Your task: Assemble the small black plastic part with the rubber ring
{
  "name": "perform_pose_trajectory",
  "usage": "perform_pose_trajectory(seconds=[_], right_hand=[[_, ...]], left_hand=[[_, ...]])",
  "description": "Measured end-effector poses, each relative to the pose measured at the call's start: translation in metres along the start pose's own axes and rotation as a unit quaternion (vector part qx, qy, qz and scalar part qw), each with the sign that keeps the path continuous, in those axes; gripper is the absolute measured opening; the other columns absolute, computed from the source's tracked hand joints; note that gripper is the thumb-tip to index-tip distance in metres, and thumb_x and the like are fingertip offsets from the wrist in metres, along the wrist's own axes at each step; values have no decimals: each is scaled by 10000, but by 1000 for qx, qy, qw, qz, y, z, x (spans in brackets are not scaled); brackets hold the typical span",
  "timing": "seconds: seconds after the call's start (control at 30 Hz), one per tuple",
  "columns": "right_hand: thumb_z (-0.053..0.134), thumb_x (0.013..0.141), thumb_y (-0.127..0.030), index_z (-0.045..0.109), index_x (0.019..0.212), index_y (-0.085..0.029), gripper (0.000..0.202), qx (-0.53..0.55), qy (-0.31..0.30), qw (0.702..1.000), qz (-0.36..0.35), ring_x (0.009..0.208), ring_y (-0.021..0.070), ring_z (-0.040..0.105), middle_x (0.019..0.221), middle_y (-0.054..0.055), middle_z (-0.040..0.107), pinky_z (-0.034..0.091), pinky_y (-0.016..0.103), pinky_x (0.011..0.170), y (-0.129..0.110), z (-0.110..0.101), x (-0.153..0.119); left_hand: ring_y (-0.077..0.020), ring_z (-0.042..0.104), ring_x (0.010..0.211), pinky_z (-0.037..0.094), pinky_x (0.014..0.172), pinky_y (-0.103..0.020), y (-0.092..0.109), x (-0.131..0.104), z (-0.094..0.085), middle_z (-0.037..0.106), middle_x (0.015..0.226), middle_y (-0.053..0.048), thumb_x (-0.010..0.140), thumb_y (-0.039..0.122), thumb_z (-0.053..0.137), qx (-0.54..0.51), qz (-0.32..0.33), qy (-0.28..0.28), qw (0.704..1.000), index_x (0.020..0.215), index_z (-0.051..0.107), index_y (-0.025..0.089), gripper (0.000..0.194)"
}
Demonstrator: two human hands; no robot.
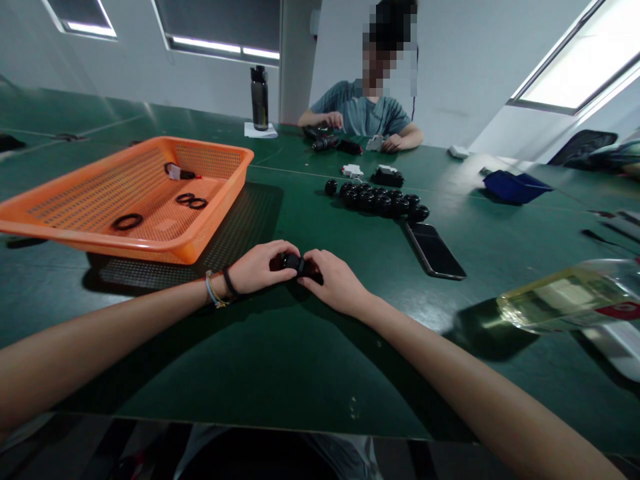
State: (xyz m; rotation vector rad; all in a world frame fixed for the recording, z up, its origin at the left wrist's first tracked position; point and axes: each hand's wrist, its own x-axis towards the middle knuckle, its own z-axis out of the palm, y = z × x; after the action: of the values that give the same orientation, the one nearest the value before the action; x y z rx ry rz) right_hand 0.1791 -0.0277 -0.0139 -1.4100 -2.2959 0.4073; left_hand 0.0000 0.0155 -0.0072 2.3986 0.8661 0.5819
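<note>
Low over the table's near half, my left hand (260,268) is closed on a small black round part (291,261), thumb below and fingers above. My right hand (336,280) meets it from the other side, thumb and fingers pinching its right end. Fingers cover much of the part, so its kind is unclear. Left of my hands stands an orange perforated basket (220,212) with several black rings (128,221) and a small black piece with a white label (180,172). Farther off to the right, several glossy black round parts (375,200) sit in rows.
A phone (435,251) lies right of the rows. A clear bottle with yellowish liquid (565,297) is at the right, near a blue bin (517,185). Across the table sits a person (367,110) beside a power drill (324,143); a dark bottle (259,99) stands nearby.
</note>
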Motion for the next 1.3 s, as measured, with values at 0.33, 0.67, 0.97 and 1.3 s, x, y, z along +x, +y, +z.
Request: perform_pose_trajectory(seconds=[0.33, 0.67, 0.97, 1.3], right_hand=[[553, 765, -244, 507, 930, -151, 196, -9, 0, 1000, 1, 743, 150, 486, 804, 41, 538, 399, 279, 657, 1, 1, 0], [532, 784, -249, 514, 937, -155, 181, -13, -4, 1000, 0, 761, 157, 490, 798, 43, 540, 398, 289, 679, 0, 0, 1], [508, 805, -256, 522, 958, -140, 192, -11, -5, 1000, -5, 778, 159, 497, 817, 56, 551, 404, 292, 691, 0, 0, 1], [478, 824, -260, 521, 980, -134, 205, -14, -9, 1000, -1, 795, 160, 499, 857, 68, 563, 404, 298, 708, 0, -1, 1]], left_hand=[[-156, 546, 764, 440, 713, -268, 0, 1, 0, 590, 904, -39, 743, 337, 505, 4, 0, 1, 1000, 948, 542, 147, 282], [-162, 555, 785, 445, 720, -271, -2, 0, 1, 594, 922, -39, 742, 343, 499, -2, -4, 7, 1000, 947, 539, 157, 280], [-169, 558, 798, 446, 719, -277, -2, 0, 2, 594, 915, -47, 741, 360, 498, -14, -4, 12, 1000, 946, 543, 146, 299], [-175, 560, 812, 451, 737, -289, -4, 0, 2, 594, 925, -49, 742, 362, 504, -18, -5, 15, 1000, 949, 539, 149, 300]])
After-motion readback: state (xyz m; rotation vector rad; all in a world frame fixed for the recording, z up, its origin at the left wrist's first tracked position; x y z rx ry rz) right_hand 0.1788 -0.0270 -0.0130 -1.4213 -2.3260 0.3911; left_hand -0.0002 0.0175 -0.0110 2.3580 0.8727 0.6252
